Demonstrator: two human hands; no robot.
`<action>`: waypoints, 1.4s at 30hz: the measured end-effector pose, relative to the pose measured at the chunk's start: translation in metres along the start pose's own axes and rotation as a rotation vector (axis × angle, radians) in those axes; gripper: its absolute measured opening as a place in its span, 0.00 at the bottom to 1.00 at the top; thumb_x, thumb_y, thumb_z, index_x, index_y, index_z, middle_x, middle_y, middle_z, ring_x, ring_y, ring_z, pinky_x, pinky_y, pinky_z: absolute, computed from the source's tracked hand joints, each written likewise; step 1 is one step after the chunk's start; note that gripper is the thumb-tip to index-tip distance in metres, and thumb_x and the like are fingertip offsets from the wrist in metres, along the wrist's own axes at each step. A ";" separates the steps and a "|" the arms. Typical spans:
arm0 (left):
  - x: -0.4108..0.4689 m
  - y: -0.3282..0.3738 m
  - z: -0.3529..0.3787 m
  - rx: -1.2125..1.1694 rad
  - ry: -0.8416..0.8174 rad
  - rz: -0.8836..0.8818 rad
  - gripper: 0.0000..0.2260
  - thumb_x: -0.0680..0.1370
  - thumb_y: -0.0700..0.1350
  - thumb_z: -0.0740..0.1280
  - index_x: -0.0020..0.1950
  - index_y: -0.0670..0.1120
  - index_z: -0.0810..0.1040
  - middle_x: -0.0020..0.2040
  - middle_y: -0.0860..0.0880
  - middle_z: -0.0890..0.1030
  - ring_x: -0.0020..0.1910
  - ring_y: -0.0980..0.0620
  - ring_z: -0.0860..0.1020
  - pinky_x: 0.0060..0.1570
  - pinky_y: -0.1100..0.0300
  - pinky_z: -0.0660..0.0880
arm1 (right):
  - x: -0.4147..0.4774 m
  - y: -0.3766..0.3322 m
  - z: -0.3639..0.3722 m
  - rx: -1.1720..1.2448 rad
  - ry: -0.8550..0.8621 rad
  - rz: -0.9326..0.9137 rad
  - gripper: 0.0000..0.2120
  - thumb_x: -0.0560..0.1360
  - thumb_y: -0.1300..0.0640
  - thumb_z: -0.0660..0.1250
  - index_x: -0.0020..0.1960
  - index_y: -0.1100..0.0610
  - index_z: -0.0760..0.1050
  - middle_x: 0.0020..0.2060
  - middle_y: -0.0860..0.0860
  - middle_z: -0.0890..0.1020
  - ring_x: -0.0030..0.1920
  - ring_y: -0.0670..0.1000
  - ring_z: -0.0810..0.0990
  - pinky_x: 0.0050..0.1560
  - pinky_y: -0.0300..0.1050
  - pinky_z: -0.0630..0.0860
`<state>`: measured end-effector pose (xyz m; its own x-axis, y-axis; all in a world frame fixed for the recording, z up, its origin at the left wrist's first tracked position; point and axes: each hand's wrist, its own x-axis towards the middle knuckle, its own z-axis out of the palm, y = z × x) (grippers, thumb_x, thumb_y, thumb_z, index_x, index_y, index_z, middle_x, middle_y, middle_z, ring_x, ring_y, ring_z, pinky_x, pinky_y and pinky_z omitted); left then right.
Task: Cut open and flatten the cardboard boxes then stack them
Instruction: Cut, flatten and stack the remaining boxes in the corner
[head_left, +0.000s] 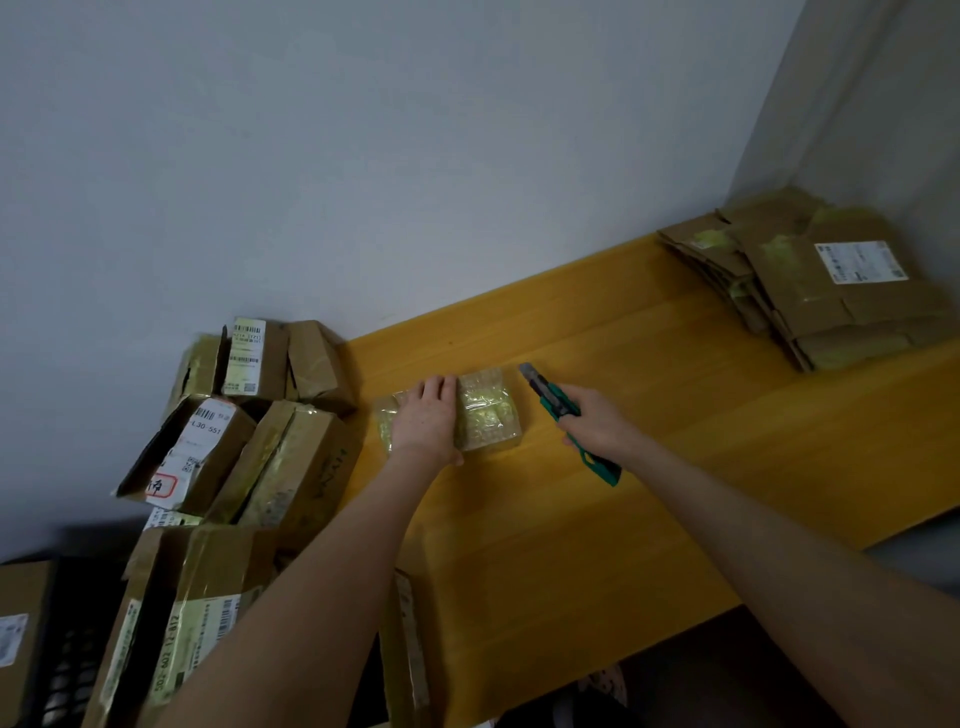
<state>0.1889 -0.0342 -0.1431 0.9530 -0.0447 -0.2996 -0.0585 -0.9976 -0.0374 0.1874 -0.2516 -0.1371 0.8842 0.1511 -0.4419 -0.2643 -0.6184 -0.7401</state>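
Observation:
A small cardboard box (491, 410) wrapped in shiny clear tape lies on the yellow wooden table (597, 519) near its left end. My left hand (428, 415) rests flat on top of this box, fingers straight and pointing away from me. My right hand (592, 423) grips a green utility knife (556, 402) just right of the box, its blade end pointing up and left, close to the box's right edge but apart from it. A stack of flattened boxes (821, 280) lies at the table's far right corner.
A heap of several unflattened, taped boxes (249, 431) with shipping labels is piled left of the table against the grey wall. More boxes (176, 623) stand at the lower left, beside a dark crate (72, 649). The table's front edge runs diagonally at lower right.

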 end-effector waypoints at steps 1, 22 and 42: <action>0.000 0.000 0.000 0.003 -0.002 0.001 0.53 0.65 0.53 0.79 0.78 0.45 0.48 0.75 0.47 0.58 0.74 0.45 0.57 0.71 0.52 0.62 | -0.002 0.001 -0.001 -0.051 0.019 -0.029 0.21 0.79 0.64 0.57 0.71 0.52 0.67 0.50 0.55 0.79 0.42 0.54 0.80 0.41 0.48 0.77; 0.002 0.000 0.002 0.029 0.001 0.006 0.53 0.66 0.55 0.78 0.79 0.46 0.47 0.75 0.44 0.58 0.74 0.41 0.57 0.73 0.49 0.59 | -0.011 0.009 -0.008 -0.450 -0.044 -0.080 0.22 0.81 0.56 0.58 0.74 0.46 0.63 0.46 0.50 0.77 0.33 0.47 0.72 0.29 0.41 0.65; -0.018 0.009 -0.015 -0.344 0.063 -0.300 0.54 0.64 0.68 0.72 0.77 0.45 0.48 0.67 0.40 0.62 0.67 0.40 0.63 0.62 0.46 0.68 | -0.003 -0.033 0.040 0.706 0.090 0.197 0.14 0.78 0.63 0.64 0.64 0.59 0.71 0.54 0.55 0.78 0.57 0.58 0.78 0.62 0.59 0.74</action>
<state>0.1761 -0.0437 -0.1241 0.9296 0.2568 -0.2645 0.3150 -0.9260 0.2081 0.1781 -0.2008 -0.1322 0.8150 0.0059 -0.5794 -0.5794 0.0207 -0.8148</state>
